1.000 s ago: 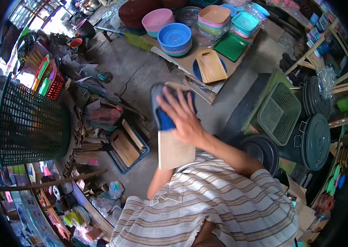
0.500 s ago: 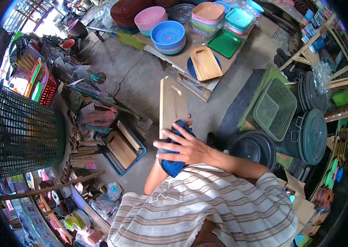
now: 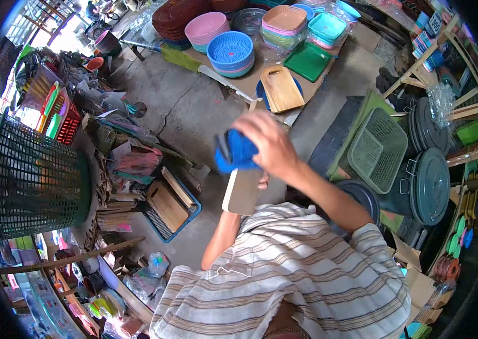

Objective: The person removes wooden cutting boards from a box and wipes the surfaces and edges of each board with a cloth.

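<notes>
A wooden cutting board (image 3: 243, 192) is held up in front of my striped shirt, its upper part covered by my right hand and a cloth. My right hand (image 3: 270, 141) grips a bunched blue cloth (image 3: 237, 151) against the board, blurred by motion. Most of my left hand (image 3: 263, 181) is hidden behind the board; only fingertips show, curled round its right edge. More cutting boards (image 3: 282, 89) lie on a blue round container on the low table ahead. Another cutting board (image 3: 166, 206) rests in a blue basket (image 3: 178, 233) to the left.
Stacked plastic basins (image 3: 230, 50) and a green tray (image 3: 309, 60) stand on the low table (image 3: 244, 85). At right are a grey-green basket (image 3: 379, 150) and a lidded bin (image 3: 432, 186). A tall dark mesh basket (image 3: 41, 175) stands at left beside crowded goods.
My right hand and the blue cloth have moved up along the board, away from my body. The board's lower end now shows beneath the cloth.
</notes>
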A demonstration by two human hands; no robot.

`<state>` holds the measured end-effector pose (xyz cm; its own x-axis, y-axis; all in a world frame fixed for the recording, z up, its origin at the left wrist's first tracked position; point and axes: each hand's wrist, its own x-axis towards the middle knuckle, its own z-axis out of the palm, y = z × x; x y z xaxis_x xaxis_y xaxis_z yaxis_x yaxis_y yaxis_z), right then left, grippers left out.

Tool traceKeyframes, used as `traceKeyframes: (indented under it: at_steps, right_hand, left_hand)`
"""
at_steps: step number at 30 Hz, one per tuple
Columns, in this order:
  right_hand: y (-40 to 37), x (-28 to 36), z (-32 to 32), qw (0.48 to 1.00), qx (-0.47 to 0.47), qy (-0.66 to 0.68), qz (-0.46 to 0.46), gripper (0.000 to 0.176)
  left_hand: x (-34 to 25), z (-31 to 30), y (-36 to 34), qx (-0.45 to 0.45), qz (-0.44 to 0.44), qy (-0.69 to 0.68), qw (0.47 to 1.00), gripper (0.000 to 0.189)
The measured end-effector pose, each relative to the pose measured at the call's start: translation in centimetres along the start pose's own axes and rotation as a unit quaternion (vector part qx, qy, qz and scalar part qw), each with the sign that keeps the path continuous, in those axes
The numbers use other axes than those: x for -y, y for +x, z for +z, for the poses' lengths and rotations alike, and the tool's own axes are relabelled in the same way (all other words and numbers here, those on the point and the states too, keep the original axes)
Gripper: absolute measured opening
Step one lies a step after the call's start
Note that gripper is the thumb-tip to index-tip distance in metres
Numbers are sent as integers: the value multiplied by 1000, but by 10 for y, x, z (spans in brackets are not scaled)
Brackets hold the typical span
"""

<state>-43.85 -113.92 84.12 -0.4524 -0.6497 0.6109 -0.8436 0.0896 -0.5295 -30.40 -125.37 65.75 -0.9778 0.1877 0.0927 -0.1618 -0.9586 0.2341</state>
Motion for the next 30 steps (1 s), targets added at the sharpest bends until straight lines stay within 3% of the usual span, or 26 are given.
traceKeyframes:
  at_steps: [1,4,8,9,10,12,14,15,16,17,19,22,24,26,28,29,30]
  right_hand:
    - [9,-12,-5,999,-15,-41,-10,63]
    - [26,-56,-13,993,-10,-111,35,66]
    - [39,-62,-28,994,-56,-47,79,70]
    - [42,-53,-33,995,-71,-32,64,71]
    - [43,-46,-34,995,-86,-18,48,71]
    - [44,-41,-31,995,-87,-13,50,68]
    - [47,-39,-25,997,-82,-6,-11,66]
    - [47,-42,-15,996,-72,-49,-22,65]
    - [44,-41,-11,999,21,-24,20,69]
    - [36,-43,1,996,45,-79,-7,73]
    - [14,-41,25,983,125,-134,-9,83]
    - [-32,-32,56,960,158,-224,-61,64]
    - [-65,-14,60,972,182,-140,-44,61]
    - [-88,9,46,952,259,-147,-74,61]
    - [-118,21,42,942,296,-113,-107,59]
    - [-127,25,37,941,300,-103,-116,57]
    - [-132,29,29,940,305,-94,-124,55]
  left_hand:
    - [1,32,3,-178,-20,21,984,56]
    - [3,57,5,-140,-23,4,990,52]
    - [6,18,-2,-232,41,149,960,57]
    - [0,31,-1,-294,57,181,937,60]
    - [0,46,-4,-270,127,212,931,64]
    - [-8,65,2,-276,111,212,931,75]
    - [-2,77,0,-294,152,185,925,69]
    - [-2,76,-2,-277,142,156,937,64]
    - [-2,76,-3,-259,132,126,949,60]
    - [1,72,-4,-279,121,139,943,54]
    - [4,65,-5,-279,102,142,944,55]
    - [3,44,-12,-277,74,153,946,67]
    - [3,58,-13,-365,146,131,910,73]
    - [-8,51,-29,-370,149,71,914,76]
    - [-15,64,-24,-420,187,132,878,76]
    - [-21,21,-34,-362,228,129,895,76]
    - [-23,38,-33,-393,230,179,872,74]
